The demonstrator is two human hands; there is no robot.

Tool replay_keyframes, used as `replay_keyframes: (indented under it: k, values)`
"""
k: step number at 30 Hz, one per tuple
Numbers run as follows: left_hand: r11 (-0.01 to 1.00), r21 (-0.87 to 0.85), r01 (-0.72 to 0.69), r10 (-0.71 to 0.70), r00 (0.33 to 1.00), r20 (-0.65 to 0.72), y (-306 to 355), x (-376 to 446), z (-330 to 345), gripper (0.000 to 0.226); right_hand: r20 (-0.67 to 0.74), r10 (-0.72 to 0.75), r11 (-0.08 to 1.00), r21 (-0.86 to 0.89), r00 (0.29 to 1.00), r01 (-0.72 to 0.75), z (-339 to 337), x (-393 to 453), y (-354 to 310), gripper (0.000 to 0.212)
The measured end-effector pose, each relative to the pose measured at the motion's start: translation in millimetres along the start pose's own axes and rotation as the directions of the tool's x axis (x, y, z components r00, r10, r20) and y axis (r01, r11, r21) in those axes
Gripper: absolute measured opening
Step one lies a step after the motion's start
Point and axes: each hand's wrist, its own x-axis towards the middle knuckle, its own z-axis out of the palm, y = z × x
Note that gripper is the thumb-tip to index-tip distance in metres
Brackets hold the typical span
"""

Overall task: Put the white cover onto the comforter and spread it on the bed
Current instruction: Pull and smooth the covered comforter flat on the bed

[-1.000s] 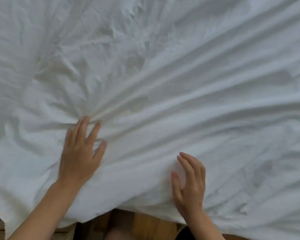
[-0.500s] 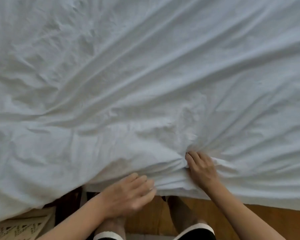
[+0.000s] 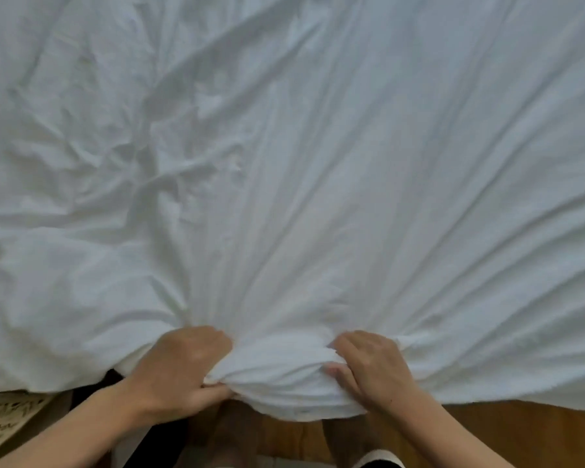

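**White cloth gathered at the near edge of the bed**

Both hands are gripping one bunched section of the white cover [image 3: 284,197] where it is hanging over the near edge of the bed. The left hand [image 3: 179,369] is curling its fingers down into the fabric from above while its thumb is pinching a roll of cloth from beneath. The right hand [image 3: 368,366] is taking a matching grip just beside it, fingers hooked over the top of the same bundle and thumb tucked under. Between the two grips a thick fold is bulging downward toward the wooden floor [image 3: 520,430].

From this gathered point, long creases are fanning outward and away across the bed, suggesting the fabric is being drawn taut toward the person. Farther left the surface is lying in short, irregular crumples. The cover is filling nearly the whole view; whether the comforter is already inside it cannot be told.

Handling judgement: the material is appearing soft, light and limp, wrinkling readily and holding no shape, so a full-fist grip on a gathered edge is suiting it better than fingertips. Taking hold at hems or corners would likely be giving more even spreading, since a central pull is concentrating the folds.
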Motion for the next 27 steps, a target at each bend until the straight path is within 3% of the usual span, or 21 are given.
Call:
replay_keyframes:
  k: [2, 3, 4, 5, 6, 7, 8, 9, 10, 12, 13, 14, 15, 17, 18, 19, 21, 23, 25, 27]
  values:
    - [0.989, -0.017, 0.148, -0.132, 0.923, 0.362, -11, 2, -1, 0.082, 0.196, 0.011, 0.996, -0.084, 0.981, 0.006, 18, 1, 4, 0.058]
    - [0.955, -0.058, 0.291, -0.231, 0.852, 0.47, -16, 7, -3, 0.096, 0.266, 0.032, 0.996, -0.094, 0.964, -0.007, 27, 4, 5, 0.057]
    - [0.88, -0.129, 0.457, -0.35, 0.807, 0.476, -22, 15, -6, 0.1, 0.318, 0.07, 0.995, -0.084, 0.946, -0.045, 34, 7, 5, 0.055]
    - [0.752, -0.257, 0.607, -0.478, 0.771, 0.42, -24, 22, -10, 0.092, 0.318, 0.1, 0.994, -0.073, 0.943, -0.081, 36, 14, 4, 0.053]
    - [0.704, -0.355, 0.615, -0.573, 0.787, 0.227, -28, 28, -15, 0.077, 0.297, 0.115, 0.993, -0.04, 0.948, -0.109, 35, 23, 0, 0.05]
    - [0.768, -0.327, 0.551, -0.599, 0.799, -0.059, -36, 29, -23, 0.058, 0.263, 0.103, 0.994, 0.001, 0.959, -0.107, 34, 31, -5, 0.047]
    - [0.836, -0.186, 0.516, -0.547, 0.76, -0.352, -45, 28, -31, 0.044, 0.21, 0.082, 0.996, 0.02, 0.974, -0.088, 32, 37, -13, 0.042]
    - [0.851, -0.052, 0.522, -0.46, 0.696, -0.552, -57, 25, -39, 0.038, 0.121, 0.061, 0.998, 0.012, 0.991, -0.063, 33, 41, -19, 0.038]
    - [0.828, 0.05, 0.558, -0.404, 0.656, -0.637, -75, 21, -43, 0.039, 0.036, 0.048, 0.999, 0.011, 0.998, -0.049, 34, 48, -26, 0.038]
    - [0.765, 0.235, 0.6, -0.376, 0.711, -0.593, -116, 7, -47, 0.05, -0.081, 0.028, 1.0, 0.012, 0.996, -0.027, 40, 71, -42, 0.045]
    - [0.72, 0.286, 0.632, -0.427, 0.729, -0.535, -138, -2, -44, 0.057, -0.127, 0.038, 0.999, 0.002, 0.991, -0.038, 47, 85, -48, 0.048]
    - [0.653, 0.278, 0.704, -0.534, 0.689, -0.491, -159, -12, -43, 0.065, -0.152, 0.093, 0.996, 0.002, 0.984, -0.094, 54, 102, -52, 0.051]
    - [0.548, 0.193, 0.814, -0.671, 0.566, -0.48, -180, -24, -41, 0.074, -0.175, 0.191, 0.981, 0.0, 0.966, -0.194, 65, 120, -54, 0.053]
    - [0.235, -0.153, 0.96, -0.892, 0.15, -0.425, -209, -42, -42, 0.095, -0.115, 0.414, 0.909, 0.002, 0.903, -0.417, 83, 157, -53, 0.057]
    - [0.096, -0.278, 0.956, -0.931, -0.012, -0.365, -221, -48, -41, 0.105, -0.047, 0.478, 0.877, -0.02, 0.877, -0.479, 92, 174, -53, 0.06]
    - [0.025, -0.331, 0.943, -0.945, -0.086, -0.317, -228, -53, -41, 0.11, -0.009, 0.49, 0.87, -0.047, 0.872, -0.49, 102, 187, -58, 0.063]
    - [0.057, -0.368, 0.928, -0.944, -0.071, -0.323, -237, -55, -40, 0.109, 0.081, 0.378, 0.926, -0.042, 0.922, -0.376, 121, 208, -83, 0.068]
    - [0.105, -0.418, 0.902, -0.928, -0.062, -0.368, -236, -45, -46, 0.093, 0.177, 0.128, 0.991, 0.001, 0.976, -0.13, 139, 227, -123, 0.072]
    - [0.215, -0.386, 0.897, -0.91, 0.042, -0.412, -218, -33, -53, 0.065, 0.27, -0.067, 0.996, 0.068, 0.961, 0.051, 152, 245, -167, 0.074]
    - [0.353, -0.341, 0.871, -0.881, 0.188, -0.433, -205, -33, -77, 0.049, 0.331, -0.114, 0.988, 0.14, 0.937, 0.071, 161, 260, -206, 0.075]
